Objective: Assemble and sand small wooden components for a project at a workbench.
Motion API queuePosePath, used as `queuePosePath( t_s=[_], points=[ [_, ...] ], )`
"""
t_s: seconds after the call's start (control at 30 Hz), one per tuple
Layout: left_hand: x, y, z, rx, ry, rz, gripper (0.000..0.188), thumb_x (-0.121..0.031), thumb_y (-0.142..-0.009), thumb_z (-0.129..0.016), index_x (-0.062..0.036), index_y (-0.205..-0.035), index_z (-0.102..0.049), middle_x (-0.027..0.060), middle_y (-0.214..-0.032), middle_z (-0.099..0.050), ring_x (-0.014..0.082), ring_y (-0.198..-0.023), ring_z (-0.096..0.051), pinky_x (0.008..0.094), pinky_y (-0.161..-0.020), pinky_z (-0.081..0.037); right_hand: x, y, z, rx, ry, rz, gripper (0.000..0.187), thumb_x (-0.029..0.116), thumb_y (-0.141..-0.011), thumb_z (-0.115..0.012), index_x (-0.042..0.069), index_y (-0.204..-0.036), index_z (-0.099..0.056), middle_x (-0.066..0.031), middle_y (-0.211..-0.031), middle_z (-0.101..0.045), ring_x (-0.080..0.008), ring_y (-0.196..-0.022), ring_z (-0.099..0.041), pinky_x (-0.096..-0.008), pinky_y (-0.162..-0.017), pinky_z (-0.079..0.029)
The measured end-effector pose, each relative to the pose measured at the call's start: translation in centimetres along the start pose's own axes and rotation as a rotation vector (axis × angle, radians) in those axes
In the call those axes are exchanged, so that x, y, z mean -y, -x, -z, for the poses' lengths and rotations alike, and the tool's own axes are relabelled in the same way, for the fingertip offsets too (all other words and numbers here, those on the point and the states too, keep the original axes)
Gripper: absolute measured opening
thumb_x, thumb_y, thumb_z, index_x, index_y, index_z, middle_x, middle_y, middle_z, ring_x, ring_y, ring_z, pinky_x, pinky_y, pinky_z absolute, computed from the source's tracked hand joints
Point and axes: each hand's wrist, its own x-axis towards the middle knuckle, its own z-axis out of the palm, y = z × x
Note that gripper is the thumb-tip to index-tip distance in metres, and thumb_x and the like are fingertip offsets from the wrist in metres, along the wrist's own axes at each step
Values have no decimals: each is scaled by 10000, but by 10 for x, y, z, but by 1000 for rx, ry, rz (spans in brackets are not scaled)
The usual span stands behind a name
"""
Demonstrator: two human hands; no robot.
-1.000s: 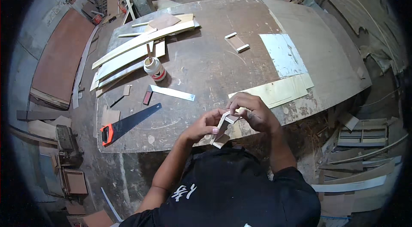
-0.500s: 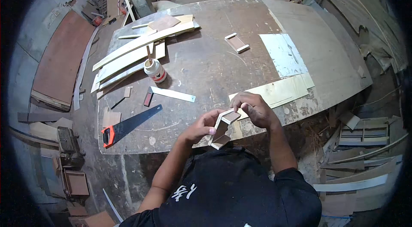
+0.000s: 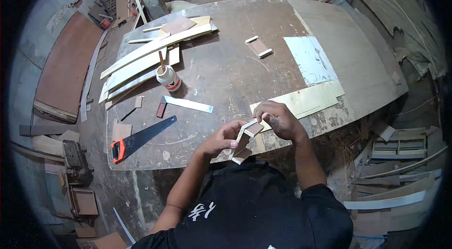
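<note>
Close to my body, above the table's near edge, I hold a small wooden frame (image 3: 238, 139) tilted, with pale strips along its sides and brown board pieces at its ends. My left hand (image 3: 222, 140) grips its left side, thumb pressed on the strip. The curled fingers of my right hand (image 3: 278, 119) pinch at its upper corner; whatever else may be between those fingertips is hidden. A similar small wooden piece (image 3: 259, 47), brown with two pale end strips, lies farther back on the table. Just beyond my right hand lie thin pale boards (image 3: 306, 103).
On the worn wooden table (image 3: 226, 75) are a handsaw (image 3: 146, 138) with an orange-black handle, a try square (image 3: 188, 104) and an open white glue jar (image 3: 168, 78) holding a stick. Long pale boards (image 3: 146, 53) are stacked at the left. A whitish sheet (image 3: 310, 60) lies at the right.
</note>
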Motion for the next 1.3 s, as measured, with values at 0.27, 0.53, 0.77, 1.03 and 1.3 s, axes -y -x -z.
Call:
queuePosePath(
  t_s=[0.27,0.53,0.77,1.03,1.3],
  points=[
    [-3,-6,-5,-54,-29,0,810,-482,-598,-793,-10,-1176,-478,51,-1006,-579,148,-897,-565,294,-808,-454,12,-3,5,19,186,-12,554,526,-923,-416,-2,-815,-545,-133,-814,-579,-312,-793,-559,-380,-718,-447],
    [0,-12,0,12,-36,-5,704,-320,-681,-778,-1,-1228,-472,73,-1133,-558,170,-1052,-523,326,-938,-401,5,-9,9,-12,88,17,584,548,-929,-388,-1,-820,-553,-133,-807,-583,-298,-773,-588,-359,-706,-459],
    [-2,-13,-2,-21,-24,9,753,-390,-677,-757,19,-1238,-467,76,-1120,-565,162,-1028,-531,300,-903,-411,-3,-6,15,-50,84,59,592,539,-937,-369,-4,-766,-532,-125,-782,-561,-278,-768,-577,-354,-710,-452],
    [2,-17,0,-8,-24,8,793,-408,-653,-768,6,-1254,-460,71,-1127,-562,161,-1027,-529,298,-906,-407,-6,-7,14,-51,95,25,595,536,-944,-352,-3,-764,-529,-112,-762,-557,-272,-761,-576,-346,-704,-448],
    [0,-18,-2,10,-23,16,824,-410,-656,-771,6,-1285,-438,80,-1178,-554,173,-1086,-516,317,-952,-386,-15,-6,16,-31,40,0,603,546,-945,-352,-3,-780,-539,-96,-763,-559,-228,-745,-547,-336,-714,-436]
  ],
)
